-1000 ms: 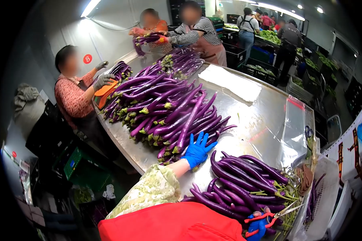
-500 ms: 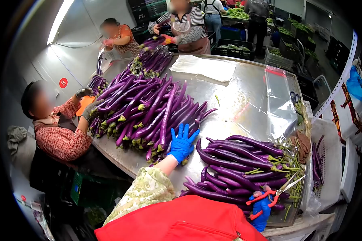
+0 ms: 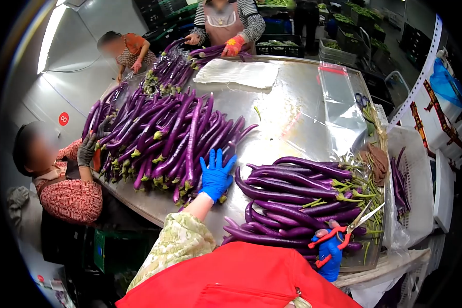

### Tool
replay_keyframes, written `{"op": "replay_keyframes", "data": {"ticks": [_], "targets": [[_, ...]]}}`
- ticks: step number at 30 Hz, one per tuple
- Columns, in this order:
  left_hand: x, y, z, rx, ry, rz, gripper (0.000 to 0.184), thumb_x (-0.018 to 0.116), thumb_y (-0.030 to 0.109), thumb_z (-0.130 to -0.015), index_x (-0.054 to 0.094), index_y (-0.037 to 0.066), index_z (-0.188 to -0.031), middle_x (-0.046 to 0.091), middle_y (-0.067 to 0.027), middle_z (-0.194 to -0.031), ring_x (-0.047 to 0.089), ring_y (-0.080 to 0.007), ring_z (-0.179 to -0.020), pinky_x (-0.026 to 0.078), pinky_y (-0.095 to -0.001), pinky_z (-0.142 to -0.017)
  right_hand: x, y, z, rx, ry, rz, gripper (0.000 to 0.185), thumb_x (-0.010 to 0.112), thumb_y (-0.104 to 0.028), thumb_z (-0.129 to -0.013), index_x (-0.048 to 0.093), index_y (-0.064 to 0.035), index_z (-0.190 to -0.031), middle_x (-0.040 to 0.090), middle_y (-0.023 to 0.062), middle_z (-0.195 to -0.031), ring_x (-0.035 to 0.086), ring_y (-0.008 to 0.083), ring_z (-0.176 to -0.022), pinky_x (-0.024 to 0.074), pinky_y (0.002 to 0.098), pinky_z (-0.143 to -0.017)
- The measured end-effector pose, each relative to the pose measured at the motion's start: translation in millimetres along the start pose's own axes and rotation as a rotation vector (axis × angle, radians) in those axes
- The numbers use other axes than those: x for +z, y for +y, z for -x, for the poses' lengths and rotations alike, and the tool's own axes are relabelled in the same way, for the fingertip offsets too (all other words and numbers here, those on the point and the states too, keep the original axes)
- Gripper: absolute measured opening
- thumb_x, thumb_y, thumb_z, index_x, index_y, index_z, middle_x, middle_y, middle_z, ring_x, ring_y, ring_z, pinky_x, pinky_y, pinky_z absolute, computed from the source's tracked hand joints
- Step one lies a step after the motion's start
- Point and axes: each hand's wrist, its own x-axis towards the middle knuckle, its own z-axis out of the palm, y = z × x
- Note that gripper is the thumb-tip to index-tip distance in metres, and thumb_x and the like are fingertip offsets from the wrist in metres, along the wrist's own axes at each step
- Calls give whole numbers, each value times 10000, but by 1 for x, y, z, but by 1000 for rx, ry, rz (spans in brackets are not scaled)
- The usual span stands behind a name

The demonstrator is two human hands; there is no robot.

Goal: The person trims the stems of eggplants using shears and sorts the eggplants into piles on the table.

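My left hand (image 3: 215,177), in a blue glove, lies with fingers spread on the near right edge of a big pile of long purple eggplants (image 3: 177,131). In my right hand (image 3: 330,256), also gloved in blue, is a pair of scissors (image 3: 348,232) with red handles. Their blades are parted and point up to the right. Beside that hand a second group of eggplants (image 3: 297,192) lies in rows, stems to the right. Cut green stems (image 3: 376,218) are scattered along the table's right side.
A metal table (image 3: 292,123) bears a white cloth (image 3: 236,73), a clear plastic bag (image 3: 344,105) and a brown rag (image 3: 374,163). Right of it stands a white crate (image 3: 413,179) with eggplants. Co-workers are at the left side (image 3: 69,190) and far end (image 3: 228,25).
The view has shifted, and my hands stay at about the same places by the eggplants. At the far end, a co-worker has lowered eggplants onto the table. The left co-worker's hands have moved.
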Motion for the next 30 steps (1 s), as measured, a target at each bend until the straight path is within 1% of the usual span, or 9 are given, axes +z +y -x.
{"op": "replay_keyframes", "data": {"ticks": [2, 4, 7, 10, 11, 14, 17, 26, 30], "targets": [[-5, 1, 0, -15, -55, 36, 757, 638, 383, -759, 292, 361, -1432, 187, -196, -1504, 86, -385, -1409, 62, -707, -1026, 5, -2, 0, 23, 50, 15, 552, 603, -81, -840, 313, 37, -1296, 601, 130, -871, 605, 203, -783, 518, 327, -754], [-6, 2, -1, -11, -59, 35, 754, 636, 384, -763, 290, 359, -1432, 188, -196, -1504, 87, -386, -1409, 58, -705, -1028, -12, 6, 0, 10, -2, 89, 756, 661, -243, -748, 285, 12, -1351, 601, 165, -952, 589, 259, -854, 509, 376, -783], [-5, 0, 0, -11, -42, 46, 745, 629, 381, -769, 289, 356, -1432, 195, -197, -1501, 98, -391, -1406, 56, -703, -1030, -19, 7, -3, 14, -30, 124, 756, 658, -250, -752, 282, 16, -1353, 601, 166, -953, 589, 259, -856, 507, 379, -787], [-3, 0, 0, 0, 9, 15, 773, 657, 396, -755, 288, 361, -1433, 235, -204, -1478, 156, -401, -1388, 103, -695, -1030, 1, 0, -1, 2, 24, 31, 542, 604, -76, -811, 343, 33, -1274, 603, 136, -868, 605, 205, -786, 525, 335, -742], [-4, 1, 0, -3, -3, 8, 765, 655, 395, -755, 297, 358, -1430, 241, -200, -1476, 156, -400, -1389, 107, -694, -1031, 4, 0, 0, 14, 54, 5, 562, 598, -67, -801, 330, 35, -1285, 599, 134, -867, 600, 212, -787, 524, 336, -738], [-4, 0, 1, 1, 13, 10, 756, 654, 395, -754, 309, 353, -1425, 246, -198, -1473, 160, -400, -1388, 113, -692, -1031, 8, -1, 0, 6, 85, 24, 601, 603, -78, -787, 312, 37, -1300, 597, 134, -869, 596, 216, -783, 522, 338, -732], [0, -2, 0, -2, 15, 5, 743, 650, 407, -757, 322, 351, -1421, 231, -203, -1481, 166, -410, -1384, 120, -694, -1025, -10, 7, -5, -27, -25, 20, 684, 625, -151, -761, 286, 33, -1326, 592, 144, -875, 587, 225, -802, 514, 358, -733], [0, -1, 1, -15, 9, 10, 744, 653, 396, -752, 324, 364, -1419, 213, -194, -1492, 159, -406, -1388, 122, -691, -1028, -26, 11, -3, -14, -144, 92, 805, 646, -282, -751, 224, -6, -1377, 565, 157, -985, 564, 252, -860, 486, 378, -785], [1, -2, 0, -14, 40, 3, 746, 655, 375, -746, 330, 361, -1417, 207, -193, -1495, 152, -407, -1390, 129, -692, -1026, -23, 10, -2, -11, -132, 78, 795, 646, -285, -754, 228, -10, -1372, 563, 155, -984, 559, 250, -869, 476, 371, -802]]}}
